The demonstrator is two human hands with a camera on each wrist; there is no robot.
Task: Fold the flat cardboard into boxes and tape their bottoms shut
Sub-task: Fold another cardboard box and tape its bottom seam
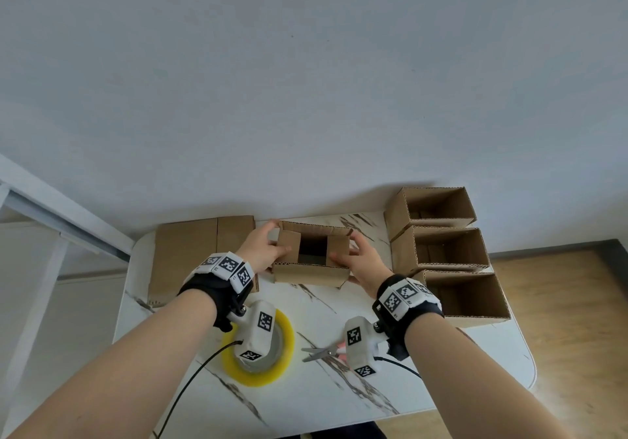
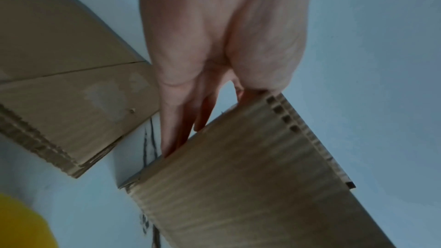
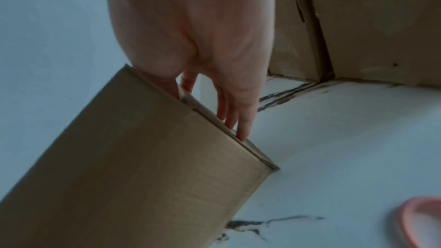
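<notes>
Three finished boxes are seen lined up along the right side of the marble-patterned table, their open mouths turned toward the camera, while a stack of flat cardboard is laid at the far left, against the wall. Between these two groups, at the far middle of the table, the box being folded is held from both sides, its long axis running left to right between the hands. The left hand is placed at the left end, thumb hooked over the inner left flap and fingers stretched along the outer side wall; the right hand mirrors it at the right end, thumb over the inner right flap. Both grips are narrow pinches on the cardboard, flap and wall caught between thumb and fingers, as the wrist views confirm. The two short flaps are tipped inward, while the long near flap and the far flap are not yet folded, and a dark opening is left in the middle. The coming move is judged to turn on that near flap, which lies along the box's length, toward the person and equally close to either hand. A yellow roll of tape is lying just beneath the left wrist and scissors beneath the right, both untouched and well short of the box.
</notes>
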